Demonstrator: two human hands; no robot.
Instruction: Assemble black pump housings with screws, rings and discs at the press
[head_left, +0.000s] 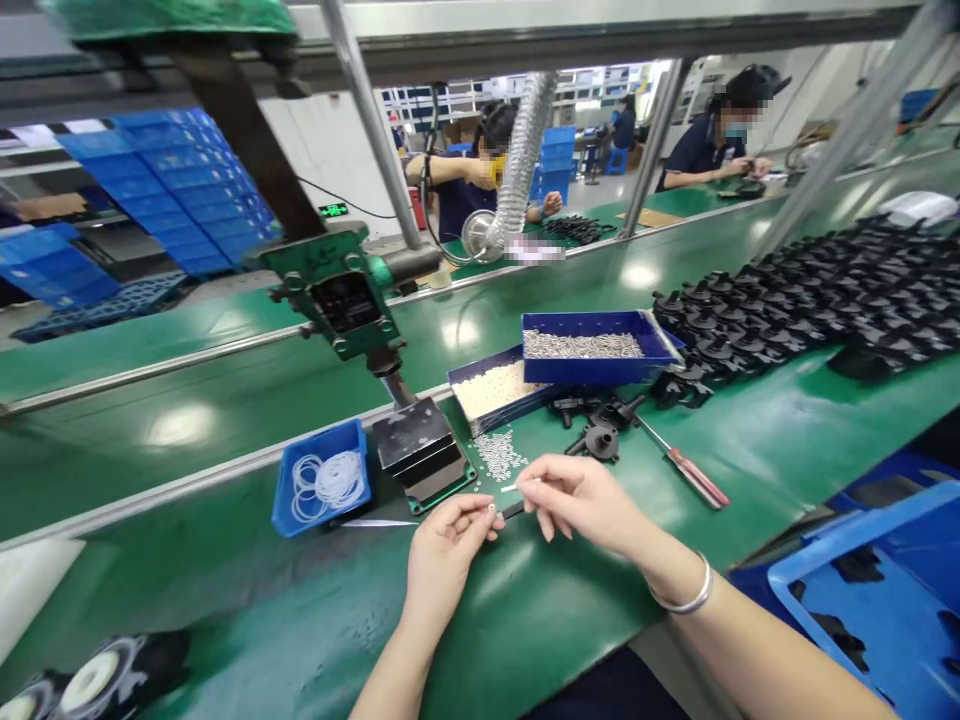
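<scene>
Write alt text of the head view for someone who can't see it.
A person's left hand and right hand pinch small pale parts over a green workbench. Just beyond lie scattered tiny pieces, blue trays and, to the right, a screwdriver.

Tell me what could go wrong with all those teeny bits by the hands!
The tiny white rings lie loose in front of the hands, so a bump might scatter them. The thin white piece at the fingertips of the right hand is small and might slip away. The screwdriver lies loose on the table, so the right arm might knock it.
</scene>
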